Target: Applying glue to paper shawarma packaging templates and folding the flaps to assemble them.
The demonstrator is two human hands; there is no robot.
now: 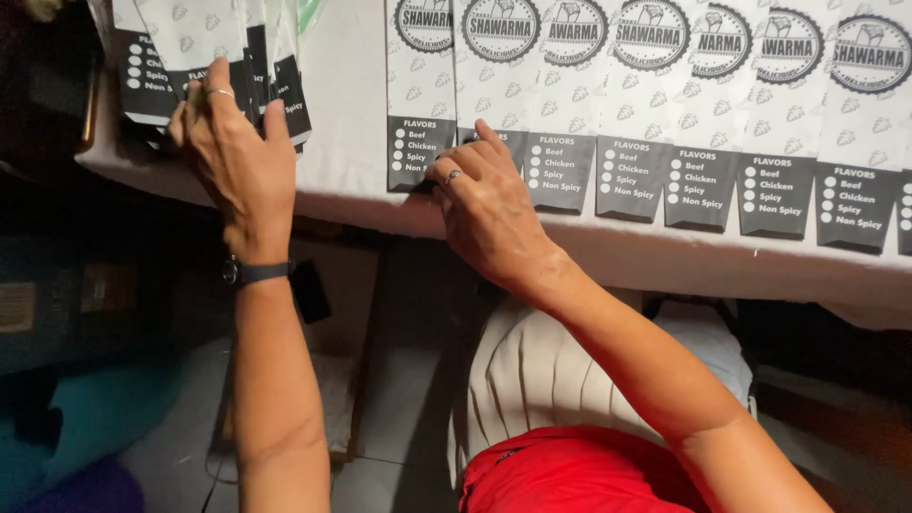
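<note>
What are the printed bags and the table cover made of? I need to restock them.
The printed bags look like thin matte paper: flat, crisply creased, no shine. The table cover seems to be white cloth or plastic sheeting, draping softly over the edge; which one, I cannot tell.

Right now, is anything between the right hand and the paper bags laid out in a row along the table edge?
Nothing visible. The right hand already rests on the row of paper bags, its fingers on the dark bottom panels of the two leftmost ones. The left hand is off to the side, on a separate stack of bags.
</note>
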